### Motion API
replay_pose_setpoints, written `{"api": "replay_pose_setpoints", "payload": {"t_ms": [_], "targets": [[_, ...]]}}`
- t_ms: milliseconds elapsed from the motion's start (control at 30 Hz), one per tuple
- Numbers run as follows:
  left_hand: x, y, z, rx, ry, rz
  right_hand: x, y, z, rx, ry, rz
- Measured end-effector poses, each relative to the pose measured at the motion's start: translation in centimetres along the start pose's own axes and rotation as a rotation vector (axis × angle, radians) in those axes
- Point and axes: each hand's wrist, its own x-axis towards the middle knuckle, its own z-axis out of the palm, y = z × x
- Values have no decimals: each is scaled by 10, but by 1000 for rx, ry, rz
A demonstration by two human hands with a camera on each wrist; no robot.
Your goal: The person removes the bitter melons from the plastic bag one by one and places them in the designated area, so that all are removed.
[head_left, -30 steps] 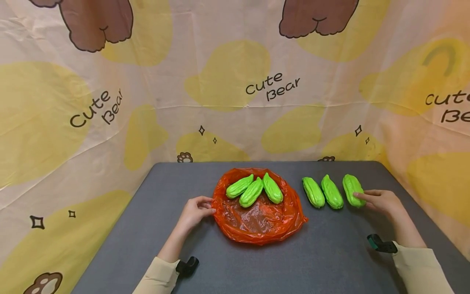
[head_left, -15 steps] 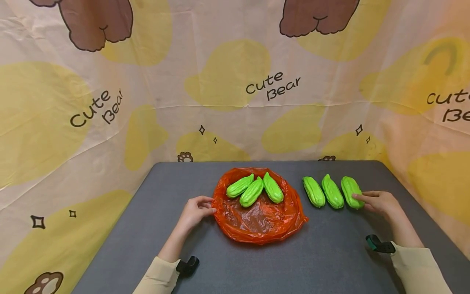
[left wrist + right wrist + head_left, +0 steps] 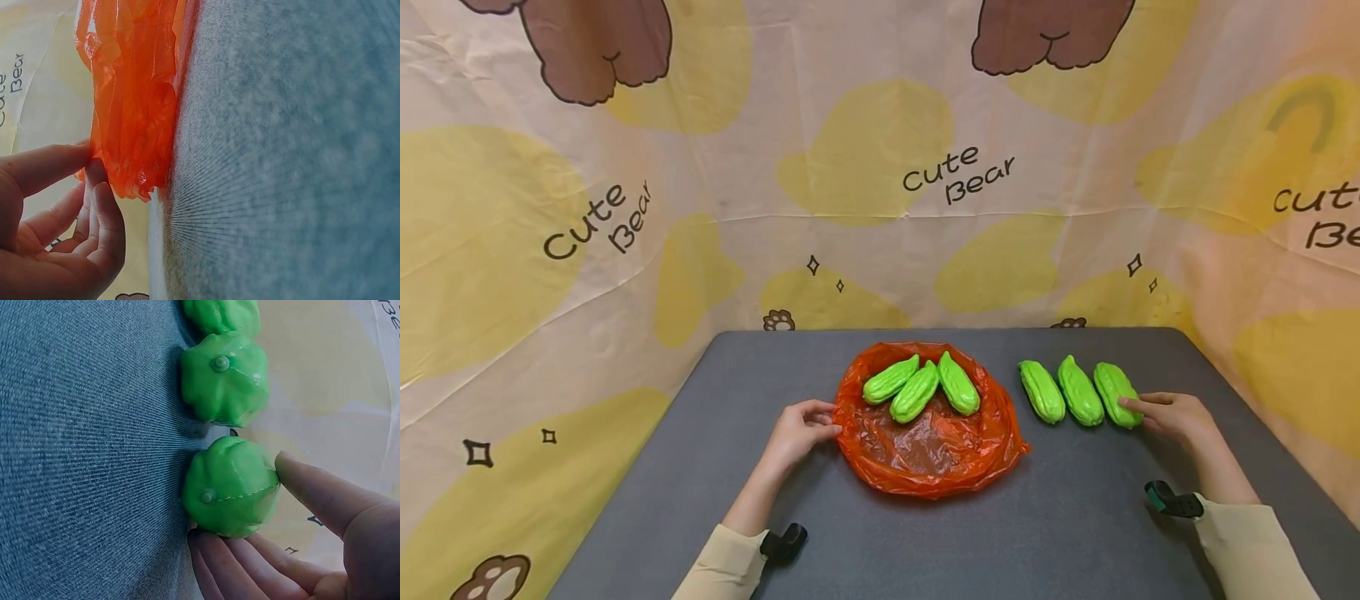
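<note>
A red plastic bag (image 3: 925, 475) lies spread open on the grey table, its rim rolled into a ring. Three bright green toy bitter melons (image 3: 915, 393) rest inside, toward its far side. My left hand (image 3: 797, 432) pinches the bag's left rim between thumb and fingers; the left wrist view shows the crumpled plastic (image 3: 134, 106) at the fingertips. To the right of the bag, three more melons stand in a row. My right hand (image 3: 1180, 419) holds the rightmost melon (image 3: 1116, 392), thumb on one side and fingers against the other, as the right wrist view shows on its ribbed end (image 3: 234, 487).
The other two melons of the row, the left one (image 3: 1041, 392) and the middle one (image 3: 1080, 392), lie close together. A printed cloth backdrop (image 3: 880, 275) rises behind and beside the table (image 3: 970, 550). Black bands with cameras sit on both wrists.
My right hand has shifted slightly left and nearer, bringing the rightmost melon closer to the middle one. The left hand and the bag have stayed in place.
</note>
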Motion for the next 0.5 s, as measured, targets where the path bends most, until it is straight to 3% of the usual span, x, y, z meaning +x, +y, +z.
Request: {"api": "replay_pose_setpoints", "payload": {"t_ms": [500], "targets": [[1,1,0,3,10,7,0,-3,-1,5,-8,-1]]}}
